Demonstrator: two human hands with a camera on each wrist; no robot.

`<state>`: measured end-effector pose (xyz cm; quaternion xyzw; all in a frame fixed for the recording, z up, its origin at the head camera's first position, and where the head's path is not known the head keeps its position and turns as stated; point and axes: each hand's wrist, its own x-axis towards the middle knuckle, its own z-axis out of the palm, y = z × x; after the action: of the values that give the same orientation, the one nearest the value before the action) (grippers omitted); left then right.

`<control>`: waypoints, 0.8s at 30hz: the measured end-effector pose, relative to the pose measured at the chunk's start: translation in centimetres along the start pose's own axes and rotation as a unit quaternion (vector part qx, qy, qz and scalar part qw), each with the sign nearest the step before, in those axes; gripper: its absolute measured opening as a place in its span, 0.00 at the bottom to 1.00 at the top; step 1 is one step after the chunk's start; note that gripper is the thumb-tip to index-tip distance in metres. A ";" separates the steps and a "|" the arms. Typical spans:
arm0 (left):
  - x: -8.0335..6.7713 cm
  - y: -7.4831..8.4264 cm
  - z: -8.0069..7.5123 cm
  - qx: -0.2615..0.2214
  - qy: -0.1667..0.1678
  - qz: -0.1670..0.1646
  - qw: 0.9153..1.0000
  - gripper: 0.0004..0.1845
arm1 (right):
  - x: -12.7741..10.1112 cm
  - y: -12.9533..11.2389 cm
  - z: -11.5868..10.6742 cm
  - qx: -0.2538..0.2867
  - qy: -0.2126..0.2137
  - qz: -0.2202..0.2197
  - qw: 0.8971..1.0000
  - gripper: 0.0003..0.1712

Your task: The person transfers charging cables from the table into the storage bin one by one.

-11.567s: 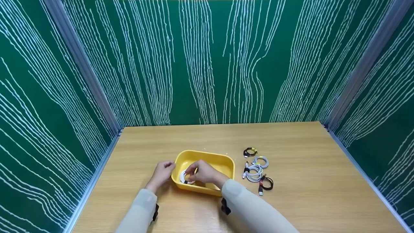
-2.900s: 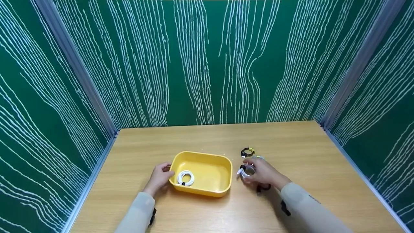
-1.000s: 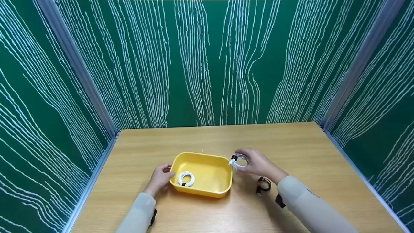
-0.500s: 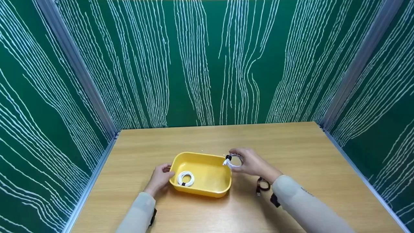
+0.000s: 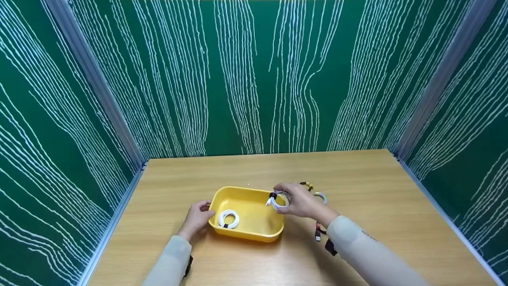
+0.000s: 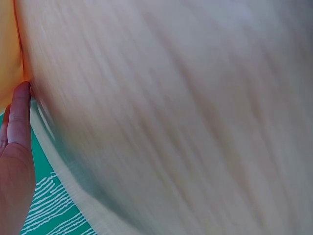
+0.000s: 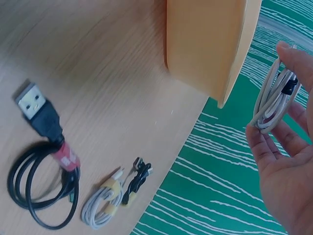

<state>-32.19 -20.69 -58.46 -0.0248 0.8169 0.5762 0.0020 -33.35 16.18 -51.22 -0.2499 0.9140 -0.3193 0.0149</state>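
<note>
A yellow tub (image 5: 254, 234) stands on the wooden table, with one white coiled cable (image 5: 229, 218) lying in its left part. My left hand (image 5: 203, 210) holds the tub's left wall; in the left wrist view a finger (image 6: 19, 117) lies against the tub (image 6: 9, 49). My right hand (image 5: 279, 197) pinches a second white coiled cable (image 5: 274, 200) with a black tie, held in the air over the tub's right rim. In the right wrist view that coil (image 7: 273, 98) sits between my fingers (image 7: 288, 142), beside the tub's outer wall (image 7: 205, 44).
Right of the tub lie a black-and-yellow coil (image 5: 306, 184), a white coil (image 5: 320, 196) and a black USB cable with a red band (image 7: 44, 171). Green panels wall in the table (image 5: 377, 186) at the back and on both sides.
My right hand picked a white coil from the pile on the right and has carried it left, from beside the tub to over its right rim. The left hand has stayed on the tub.
</note>
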 end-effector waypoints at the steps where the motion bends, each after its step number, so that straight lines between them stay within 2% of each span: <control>1: 0.0 0.0 0.0 0.000 0.000 0.000 1.000 0.22 | 0.0 -0.1 0.1 0.000 0.000 -0.002 1.000 0.39; 8: 0.2 -0.2 0.1 0.004 0.004 0.016 1.000 0.22 | 0.1 -0.4 0.9 -0.001 -0.004 -0.024 1.000 0.37; 11: 0.3 -0.3 0.1 0.004 0.005 0.017 1.000 0.22 | 0.2 -0.5 1.2 0.013 -0.010 -0.021 1.000 0.38; 18: 0.2 -0.3 0.0 0.004 0.004 0.010 1.000 0.21 | 0.2 -0.7 1.9 0.034 -0.023 -0.027 0.999 0.39; 24: 0.2 -0.3 0.0 0.006 0.002 0.004 1.000 0.22 | 0.2 -1.2 2.2 0.018 -0.038 -0.016 0.999 0.38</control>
<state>-32.36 -20.82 -58.69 -0.0230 0.8203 0.5715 -0.0015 -32.53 13.97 -52.26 -0.2760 0.9027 -0.3265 0.0489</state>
